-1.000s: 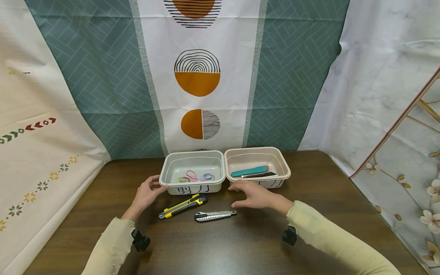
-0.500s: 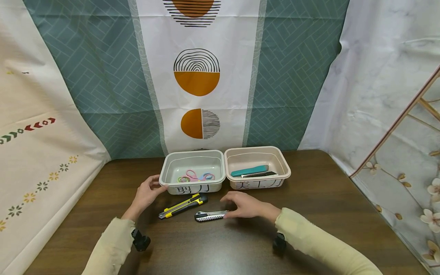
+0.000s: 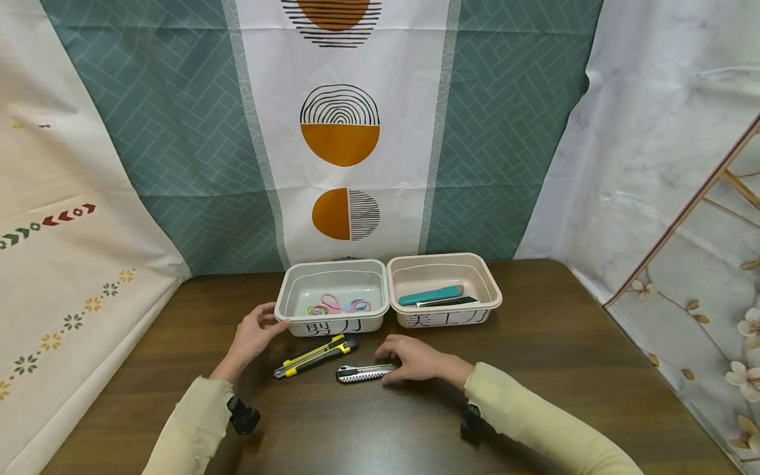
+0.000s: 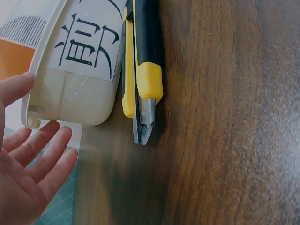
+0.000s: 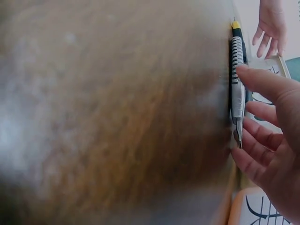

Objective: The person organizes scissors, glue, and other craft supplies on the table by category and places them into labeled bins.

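My left hand [image 3: 252, 336] touches the front left corner of a pale grey-green box [image 3: 332, 280], its thumb on the rim and its fingers fairly straight along the side. My right hand [image 3: 412, 359] is curled round the right end of a silver utility knife [image 3: 362, 373] lying on the table. In the right wrist view its thumb meets the ridged silver handle [image 5: 237, 56]; the fingers lie along the far side, fingertips partly hidden. A yellow and black utility knife [image 3: 315, 357] lies at a slant between the hands, close before the grey-green box, its blade end [image 4: 144, 131] towards the left hand.
A pale pink box [image 3: 436, 274] stands beside the grey-green one, holding a teal utility knife [image 3: 431, 295] and a black one [image 3: 448, 303]. Pink-handled scissors [image 3: 332, 305] are inside the grey-green box. Both boxes bear printed labels. A patterned curtain [image 3: 499, 132] hangs behind the brown table [image 3: 368, 429].
My right hand has come from in front of the pink box down and left to the silver utility knife, closing round its end. The left hand and boxes have stayed put.
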Available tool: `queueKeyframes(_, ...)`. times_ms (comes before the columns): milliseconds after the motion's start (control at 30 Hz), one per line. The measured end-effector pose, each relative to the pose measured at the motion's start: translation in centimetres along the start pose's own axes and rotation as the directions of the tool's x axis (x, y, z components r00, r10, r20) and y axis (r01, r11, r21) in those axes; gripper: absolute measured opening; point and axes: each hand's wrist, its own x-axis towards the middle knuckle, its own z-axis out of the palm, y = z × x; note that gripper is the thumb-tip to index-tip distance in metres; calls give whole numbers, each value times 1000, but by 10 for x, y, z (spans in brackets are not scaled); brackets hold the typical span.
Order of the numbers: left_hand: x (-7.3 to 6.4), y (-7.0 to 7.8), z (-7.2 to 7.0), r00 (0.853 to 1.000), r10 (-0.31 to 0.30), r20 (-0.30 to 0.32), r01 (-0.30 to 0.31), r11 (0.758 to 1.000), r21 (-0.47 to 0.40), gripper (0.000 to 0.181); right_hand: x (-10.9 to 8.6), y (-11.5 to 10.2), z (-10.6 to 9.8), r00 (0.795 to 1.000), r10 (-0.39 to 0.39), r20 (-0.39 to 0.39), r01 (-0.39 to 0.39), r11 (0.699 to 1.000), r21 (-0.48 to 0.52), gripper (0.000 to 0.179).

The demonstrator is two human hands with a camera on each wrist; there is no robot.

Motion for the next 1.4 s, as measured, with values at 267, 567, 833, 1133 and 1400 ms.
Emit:
queueKeyframes(267,-1,0,-2,1000,-3,-5,3,1000,5,60,5,-1,3,1000,7,19,-7,1000,-25,32)
queueKeyframes(567,-1,0,-3,1000,-4,-3,4,1000,6,59,8,-4,6,999,-15,31,14,1000,24,19)
queueKeyframes(833,-2,0,-3,1000,9,-3,-9,1000,3,59,8,-6,7,999,-9,43,8,999,36,17)
queueKeyframes(1133,-3,-1,-4,1000,9,0,-9,1000,-1,59,8,-8,7,998,-26,51,25,1000,18,16)
queueKeyframes(1400,-1,0,-1,1000,5,4,-5,1000,-3,60,-1,-10,2,998,-38,47,41,996,-75,17)
